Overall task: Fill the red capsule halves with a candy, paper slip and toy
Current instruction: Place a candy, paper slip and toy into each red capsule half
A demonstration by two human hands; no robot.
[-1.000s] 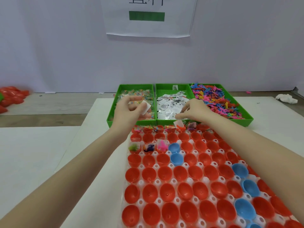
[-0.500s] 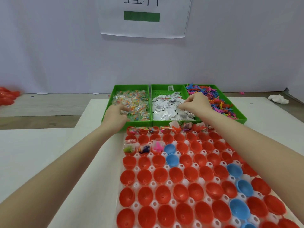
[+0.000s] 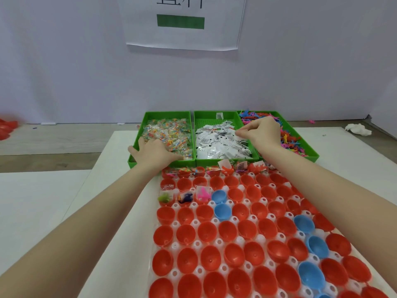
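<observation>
White tabletop [image 3: 53, 203] against a plain pale wall, with a printed sheet [image 3: 182, 22] taped up above everything. My landmark is the middle green bin [image 3: 214, 117], the one full of paper slips [image 3: 221, 143].

Left of that bin is the bin of wrapped candies [image 3: 169, 134], right of it the bin of little colourful plastic toys [image 3: 287, 138]. All three sit side by side, touching.

My left hand [image 3: 154, 154] is down on the near end of the candy pile, fingers reaching into the wrappers. The fingertips are buried, so I honestly can't tell if I've got one yet. My right hand [image 3: 260, 131] is over the right side of the slip bin, thumb and fingers pinched together at the top of the pile; looks like they're on a slip, but too small to swear to it.

Just in front of the slip bin is the white tray [image 3: 240, 239] packed with red capsule halves [image 3: 208, 231], open side up, plus some blue halves [image 3: 222, 210] mixed in. The row closest to the bins already has stuff in it, and three halves [image 3: 184, 197] a couple of rows down on the left hold toys. The rest nearer to me are bare.

Way off left of the bins there's a heap of red stuff [image 3: 7, 127] at the edge, and far right a crumpled white tissue [image 3: 357, 129].
</observation>
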